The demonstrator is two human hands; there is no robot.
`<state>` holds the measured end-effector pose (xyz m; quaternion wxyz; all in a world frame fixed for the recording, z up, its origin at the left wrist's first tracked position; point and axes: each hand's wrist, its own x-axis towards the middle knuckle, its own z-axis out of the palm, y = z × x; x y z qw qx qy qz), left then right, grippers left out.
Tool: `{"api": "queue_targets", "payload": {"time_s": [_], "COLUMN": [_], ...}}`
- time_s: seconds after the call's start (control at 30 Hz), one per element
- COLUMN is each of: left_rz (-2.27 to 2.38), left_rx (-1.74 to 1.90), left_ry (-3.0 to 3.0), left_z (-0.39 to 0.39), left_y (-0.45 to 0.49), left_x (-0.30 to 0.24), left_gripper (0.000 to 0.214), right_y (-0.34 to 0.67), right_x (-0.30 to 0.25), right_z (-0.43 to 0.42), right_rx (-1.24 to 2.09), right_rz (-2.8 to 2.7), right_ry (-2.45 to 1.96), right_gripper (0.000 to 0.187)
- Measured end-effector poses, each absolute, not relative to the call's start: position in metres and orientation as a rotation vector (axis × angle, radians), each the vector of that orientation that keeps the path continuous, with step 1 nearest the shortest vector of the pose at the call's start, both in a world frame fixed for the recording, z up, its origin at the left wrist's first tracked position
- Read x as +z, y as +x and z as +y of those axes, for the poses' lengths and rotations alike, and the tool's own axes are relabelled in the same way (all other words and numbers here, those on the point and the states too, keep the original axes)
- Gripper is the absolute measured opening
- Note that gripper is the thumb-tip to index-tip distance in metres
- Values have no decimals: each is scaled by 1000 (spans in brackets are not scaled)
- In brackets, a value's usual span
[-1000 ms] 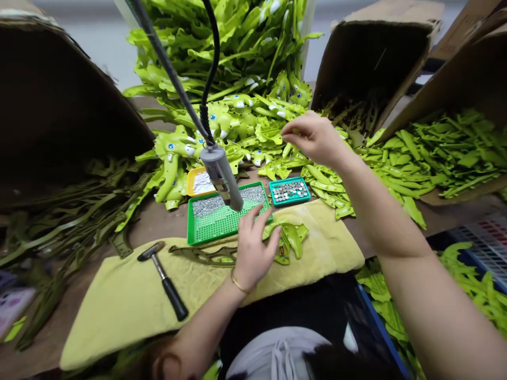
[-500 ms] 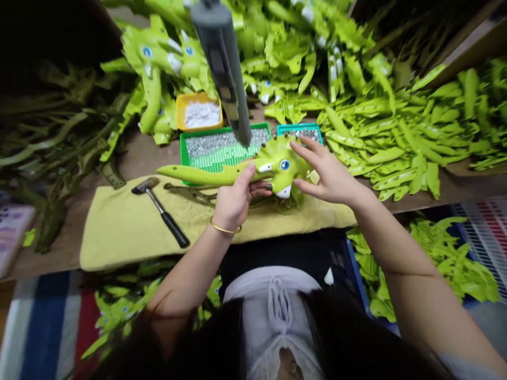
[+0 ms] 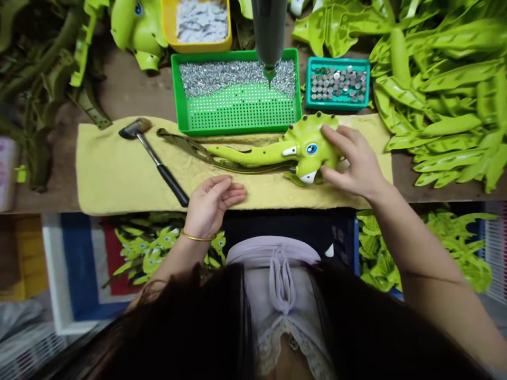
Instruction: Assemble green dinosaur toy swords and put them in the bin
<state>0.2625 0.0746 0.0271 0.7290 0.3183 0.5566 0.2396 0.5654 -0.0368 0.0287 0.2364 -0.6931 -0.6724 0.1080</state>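
Observation:
A lime-green toy triceratops head [image 3: 301, 138] with a blue eye and a long handle-like piece lies over the yellow cloth [image 3: 106, 179]. My right hand [image 3: 352, 163] grips its frill side, thumb below and fingers above. Under the green piece runs a dark olive long shell part [image 3: 186, 146], partly covered by it. My left hand [image 3: 216, 203] rests at the cloth's front edge, apart from the toy, with fingers loosely extended and nothing visible in them. A hammer [image 3: 158, 166] with a black handle lies left of that hand.
A hanging electric screwdriver [image 3: 270, 31] points down over a green tray [image 3: 177, 100] of screws. Beside it stand a teal tray [image 3: 336, 105] of small round metal pieces and a yellow tub [image 3: 198, 46] of white parts. Green shells [image 3: 455, 126] pile up at right, olive ones [image 3: 39, 116] at left.
My left hand has let go of the toy and drawn back toward me. The toy has come down onto the cloth in my right hand. The view has tilted downward.

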Motion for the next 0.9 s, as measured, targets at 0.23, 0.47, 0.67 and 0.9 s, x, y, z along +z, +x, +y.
{"api": "queue_targets", "payload": {"time_s": [0.23,0.47,0.67,0.9], "left_rz": [1208,1226,1191,1110], "left_rx": [560,515,545,512], "left_ry": [696,720,731,762], "left_z": [78,77,83,97], "left_y": [266,265,267,296], "left_x": [25,26,29,27], "left_gripper": [17,22,18,20], "right_y": [556,553,547,557], "right_x": [17,18,23,22], "right_z": [-33,-32,-30,-30], "right_rx": [308,287,358,528], "right_rz": [-1938,-1994,-1932,-1809], "right_ry": [-1894,-1937,-2002,-1935], "right_gripper": [73,73,67,73]}}
